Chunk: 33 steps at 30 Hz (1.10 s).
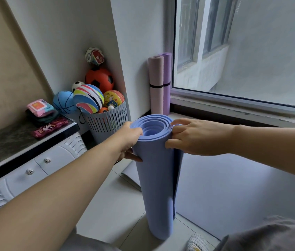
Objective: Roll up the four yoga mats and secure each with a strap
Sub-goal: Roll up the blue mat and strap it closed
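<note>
Left hand (130, 140) and right hand (197, 136) curled round blue mat (157, 187); ball basket (110, 122), strapped mats (155, 78) behind.

This is a room in a home, a lived-in corner by a window. A slatted grey plastic basket (109, 120) stands against the wall, heaped with toy balls: an orange-and-black football (99, 77), a striped ball (88, 98) and a blue mini basketball (63, 101). Beside it runs a white cabinet (39, 167) with round drawer knobs and a dark stone top, where a pink packet (39, 107) and a cartoon-printed pouch (50, 127) lie. The floor (110, 205) is pale tile. Two rolled mats (156, 98), each banded with a dark strap, stand upright in the corner by the large window (242, 51) — through it shows a neighbouring building's grey wall.
</note>
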### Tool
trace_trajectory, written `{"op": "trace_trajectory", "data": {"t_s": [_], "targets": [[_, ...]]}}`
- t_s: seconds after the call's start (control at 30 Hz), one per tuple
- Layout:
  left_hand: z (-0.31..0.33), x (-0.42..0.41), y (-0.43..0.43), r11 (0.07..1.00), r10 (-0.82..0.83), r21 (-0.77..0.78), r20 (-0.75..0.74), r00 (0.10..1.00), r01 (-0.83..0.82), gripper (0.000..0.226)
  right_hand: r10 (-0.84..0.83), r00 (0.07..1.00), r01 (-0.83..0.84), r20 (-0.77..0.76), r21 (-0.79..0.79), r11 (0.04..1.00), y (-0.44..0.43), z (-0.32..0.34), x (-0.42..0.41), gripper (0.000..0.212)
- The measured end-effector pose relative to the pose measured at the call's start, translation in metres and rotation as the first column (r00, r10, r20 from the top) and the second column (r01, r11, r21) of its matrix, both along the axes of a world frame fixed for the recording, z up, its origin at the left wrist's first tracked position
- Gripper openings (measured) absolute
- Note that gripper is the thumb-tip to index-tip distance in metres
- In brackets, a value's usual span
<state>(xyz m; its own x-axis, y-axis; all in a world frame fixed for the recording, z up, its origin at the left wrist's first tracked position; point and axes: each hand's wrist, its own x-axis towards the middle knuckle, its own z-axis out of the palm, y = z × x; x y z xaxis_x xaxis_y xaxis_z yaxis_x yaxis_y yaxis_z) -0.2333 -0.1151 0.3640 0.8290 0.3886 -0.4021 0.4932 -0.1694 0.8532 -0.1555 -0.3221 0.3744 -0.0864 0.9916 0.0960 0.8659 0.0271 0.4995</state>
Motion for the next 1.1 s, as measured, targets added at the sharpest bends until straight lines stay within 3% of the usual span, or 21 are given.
{"op": "trace_trajectory", "data": {"t_s": [0.23,0.33,0.43,0.5,0.57,0.7,0.8,0.83,0.9,1.0,1.1], "targets": [[-0.003,0.000,0.002,0.999,0.034,-0.033,0.018,0.999,-0.033,0.048,-0.080,0.994,0.081,0.076,-0.017,0.997,-0.022,0.008,0.019,0.013],[-0.002,-0.002,0.000,1.000,0.009,-0.015,0.011,1.000,-0.009,0.046,-0.179,0.982,0.182,-0.065,0.058,0.982,-0.021,0.000,0.018,0.029],[-0.002,-0.004,0.000,1.000,-0.016,-0.008,0.013,1.000,0.017,0.044,-0.331,0.851,0.430,-0.408,0.177,0.885,-0.016,-0.003,0.013,0.025],[-0.002,-0.005,-0.001,1.000,-0.021,-0.006,0.017,1.000,0.021,0.044,-0.458,0.710,0.579,-0.535,0.074,0.812,-0.012,-0.006,0.013,0.018],[-0.001,-0.006,-0.002,1.000,-0.022,-0.001,0.019,1.000,0.022,0.043,-0.622,0.559,0.677,-0.549,-0.132,0.724,-0.006,-0.007,0.015,0.022],[0.000,-0.006,-0.001,1.000,-0.016,0.015,0.024,1.000,0.016,0.042,-0.717,0.493,0.700,-0.493,-0.264,0.663,0.003,0.007,0.025,0.060],[0.000,-0.007,0.001,1.000,-0.011,0.025,0.020,1.000,0.011,0.042,-0.804,0.539,0.649,-0.252,-0.484,0.587,0.002,0.017,0.027,0.077],[0.000,-0.007,0.002,1.000,-0.004,0.027,0.021,1.000,0.003,0.042,-0.786,0.601,0.648,-0.145,-0.489,0.584,0.001,0.017,0.027,0.072],[0.000,-0.008,0.005,0.999,0.015,0.031,0.019,1.000,-0.016,0.042,-0.659,0.752,0.614,0.025,-0.390,0.686,0.000,0.018,0.027,0.045],[-0.001,-0.007,0.013,0.997,0.065,0.031,0.013,0.998,-0.065,0.047,-0.432,0.899,0.434,0.068,-0.255,0.864,-0.005,0.021,0.023,0.023],[-0.001,-0.005,0.023,0.993,0.104,0.057,0.004,0.995,-0.104,0.048,-0.168,0.982,0.164,-0.083,-0.058,0.985,-0.010,0.023,0.012,0.014]]}}
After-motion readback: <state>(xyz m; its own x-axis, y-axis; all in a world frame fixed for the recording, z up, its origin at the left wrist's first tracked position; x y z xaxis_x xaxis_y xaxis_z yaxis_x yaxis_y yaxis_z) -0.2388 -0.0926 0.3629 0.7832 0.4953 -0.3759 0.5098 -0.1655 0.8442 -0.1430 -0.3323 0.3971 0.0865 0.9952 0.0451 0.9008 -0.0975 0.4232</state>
